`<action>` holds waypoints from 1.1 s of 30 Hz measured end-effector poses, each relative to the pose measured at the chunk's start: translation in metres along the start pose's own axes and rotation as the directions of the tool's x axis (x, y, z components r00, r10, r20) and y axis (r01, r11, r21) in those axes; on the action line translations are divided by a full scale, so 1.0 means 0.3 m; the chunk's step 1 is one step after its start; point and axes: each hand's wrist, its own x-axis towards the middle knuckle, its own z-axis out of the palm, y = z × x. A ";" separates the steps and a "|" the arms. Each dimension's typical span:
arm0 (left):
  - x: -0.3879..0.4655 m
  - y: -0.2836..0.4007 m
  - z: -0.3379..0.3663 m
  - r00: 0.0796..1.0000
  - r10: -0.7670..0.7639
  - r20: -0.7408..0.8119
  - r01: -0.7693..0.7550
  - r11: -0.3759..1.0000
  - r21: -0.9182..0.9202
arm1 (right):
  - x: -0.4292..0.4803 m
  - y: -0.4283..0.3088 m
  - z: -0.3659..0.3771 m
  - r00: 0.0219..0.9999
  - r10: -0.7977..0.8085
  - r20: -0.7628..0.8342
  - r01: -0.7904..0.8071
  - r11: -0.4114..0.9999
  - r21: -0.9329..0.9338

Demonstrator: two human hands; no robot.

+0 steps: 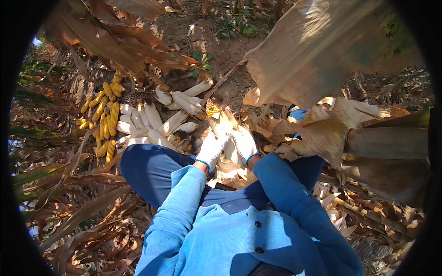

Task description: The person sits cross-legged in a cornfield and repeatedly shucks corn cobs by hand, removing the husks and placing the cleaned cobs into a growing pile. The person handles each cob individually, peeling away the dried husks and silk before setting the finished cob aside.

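My left hand (213, 149), in a white knit glove with a blue cuff edge, is closed around the left side of a corn ear's husk (221, 126). On the husk's right side is my right hand (243, 143), gloved the same way. Yellow kernels (212, 110) show at the ear's far tip; bright sunlight washes out the fingers. Pale loose husks (229, 170) lie below my hands, between my legs. To the left rests a pile of ears in whitish husks (152, 119), and beyond it, farther left, a heap of bare yellow corn cobs (112, 119).
Large dry corn leaves (293, 51) hang close at the upper right, and more dry leaves (127, 45) hang at the upper left. Dry stalks (386, 141) and husks stand on the right. Bare soil (228, 76) and small green weeds (249, 29) lie ahead.
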 end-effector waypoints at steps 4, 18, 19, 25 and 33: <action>0.033 -0.043 -0.016 0.998 0.024 -0.060 -0.040 0.958 -0.284 | -0.034 -0.058 -0.026 0.992 -0.125 -0.025 0.122 0.986 -0.118; 0.149 -0.054 -0.215 0.796 0.074 -0.601 -0.389 0.823 -0.413 | 0.029 -0.092 -0.068 0.997 0.053 0.052 -0.057 0.996 0.068; 0.148 -0.047 -0.210 0.777 0.080 -0.624 -0.390 0.839 -0.380 | 0.026 -0.110 -0.076 1.000 0.022 0.016 -0.015 0.923 -0.384; 0.124 -0.004 -0.182 0.667 0.044 -0.743 -0.335 0.910 -0.246 | -0.044 -0.242 -0.083 0.849 -0.527 -0.045 0.395 0.690 -0.607; 0.091 -0.022 -0.102 0.867 0.036 -0.498 -0.209 0.931 -0.298 | -0.072 -0.232 -0.017 0.913 0.004 0.409 0.326 0.596 -0.734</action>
